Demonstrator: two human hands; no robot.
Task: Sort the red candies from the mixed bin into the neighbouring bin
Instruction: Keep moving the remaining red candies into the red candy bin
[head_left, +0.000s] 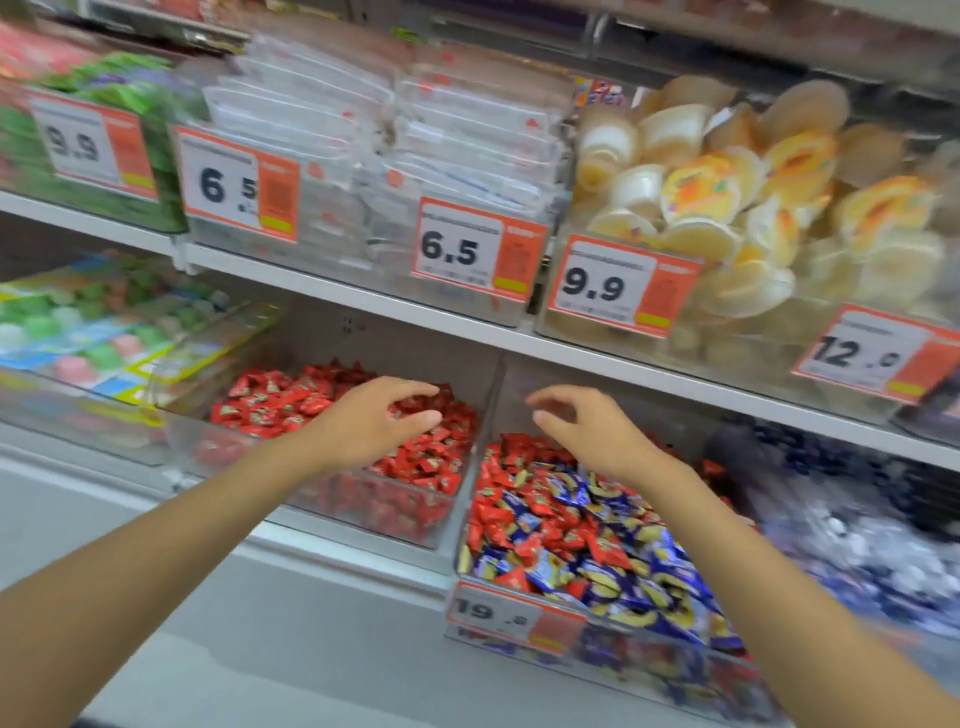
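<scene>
A person's two bare arms extend toward clear plastic bins on the lower shelf (332, 543) of a shop display. The view is somewhat blurred.

The mixed bin (631, 657) sits at the shelf's front edge, right of the middle. It is heaped with red candies (498, 514) jumbled among blue-and-yellow wrapped candies (639, 577). The red ones lie mostly along its left side and toward its back. An orange-and-white price tag (498, 613) beginning with 19 hangs on its front wall.

Just beside its left wall stands the neighbouring bin (395, 519), filled only with red wrapped sweets.

The left hand (371, 423) hovers palm down over the back right part of the neighbouring bin. Its fingers are loosely curved and apart from the thumb, with nothing visible between them. The right hand (592, 434) hovers over the back of the mixed bin. Its fingers are also loosely curved, thumb and forefinger apart, with no candy seen in them.

Further left on the lower shelf, a bin holds pastel green, pink and blue sweets (78, 332). At the right end, another holds dark blue and silvery wrapped sweets (857, 519).

On the upper shelf (467, 332), from left to right, the bins hold green packets (119, 98), stacked clear packets (322, 104) and yellow-and-white jelly cups (701, 192). Tags on their fronts read 9.9, 6.5, 6.5, 9.9 and 12.
</scene>
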